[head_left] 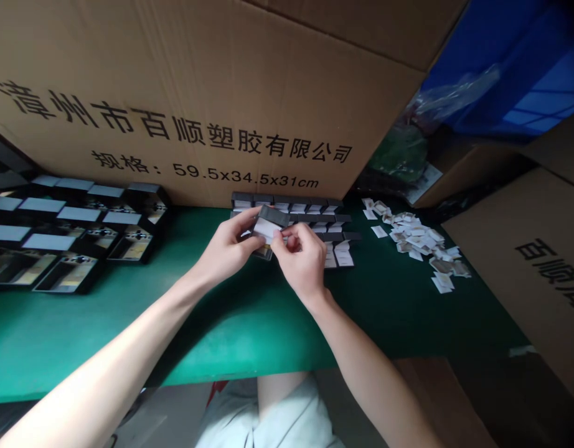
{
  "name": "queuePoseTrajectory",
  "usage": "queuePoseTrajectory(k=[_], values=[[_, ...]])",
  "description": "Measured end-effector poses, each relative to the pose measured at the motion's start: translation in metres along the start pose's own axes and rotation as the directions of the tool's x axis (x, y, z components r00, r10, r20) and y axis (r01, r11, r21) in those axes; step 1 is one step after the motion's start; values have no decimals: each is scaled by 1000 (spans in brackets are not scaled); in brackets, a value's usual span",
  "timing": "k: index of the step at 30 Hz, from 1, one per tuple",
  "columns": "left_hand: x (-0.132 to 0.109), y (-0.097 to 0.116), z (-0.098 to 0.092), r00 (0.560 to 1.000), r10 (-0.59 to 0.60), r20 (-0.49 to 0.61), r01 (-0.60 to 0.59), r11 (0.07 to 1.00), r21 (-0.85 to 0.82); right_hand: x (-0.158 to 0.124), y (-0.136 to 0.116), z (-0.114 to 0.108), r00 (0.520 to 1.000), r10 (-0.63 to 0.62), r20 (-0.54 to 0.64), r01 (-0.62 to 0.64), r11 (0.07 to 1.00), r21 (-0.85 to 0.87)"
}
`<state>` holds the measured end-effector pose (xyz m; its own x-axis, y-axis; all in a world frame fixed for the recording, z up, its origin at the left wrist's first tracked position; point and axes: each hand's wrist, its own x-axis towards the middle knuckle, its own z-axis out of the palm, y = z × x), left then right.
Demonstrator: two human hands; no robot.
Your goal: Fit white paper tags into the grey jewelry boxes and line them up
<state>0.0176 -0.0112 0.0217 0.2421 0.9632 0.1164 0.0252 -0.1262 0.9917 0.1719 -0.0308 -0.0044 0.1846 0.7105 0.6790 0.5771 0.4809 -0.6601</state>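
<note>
My left hand grips a small dark hinged box from its left side, with the lid raised. A white card-like insert shows at the box's opening. At the insert's right edge, the thumb and fingers of my right hand are pinched together on it. Just behind and right of my hands stand rows of similar open dark boxes with white pieces inside. Part of these rows is hidden behind my hands.
Larger black open cases stand in rows at the left. Loose small white pieces lie in a heap at the right of the green table. A big cardboard carton walls off the back; another carton stands right.
</note>
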Motion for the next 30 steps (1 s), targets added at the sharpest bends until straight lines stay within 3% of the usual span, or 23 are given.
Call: queuePoseTrajectory(k=[8, 14, 22, 30], values=[[-3, 6, -1, 1000, -17, -13, 17, 999, 31, 1, 1, -3, 998, -65, -12, 66, 994, 85], [-2, 2, -2, 980, 174, 92, -191, 954, 232, 3, 2, -5, 985, -135, 106, 122, 985, 122], [-3, -3, -1, 971, 199, 135, -234, 917, 322, 2, 5, -8, 991, -123, 47, 119, 989, 87], [-3, -7, -2, 952, 261, 163, -304, 873, 382, 1, 9, -8, 973, -221, 72, 221, 975, 12]])
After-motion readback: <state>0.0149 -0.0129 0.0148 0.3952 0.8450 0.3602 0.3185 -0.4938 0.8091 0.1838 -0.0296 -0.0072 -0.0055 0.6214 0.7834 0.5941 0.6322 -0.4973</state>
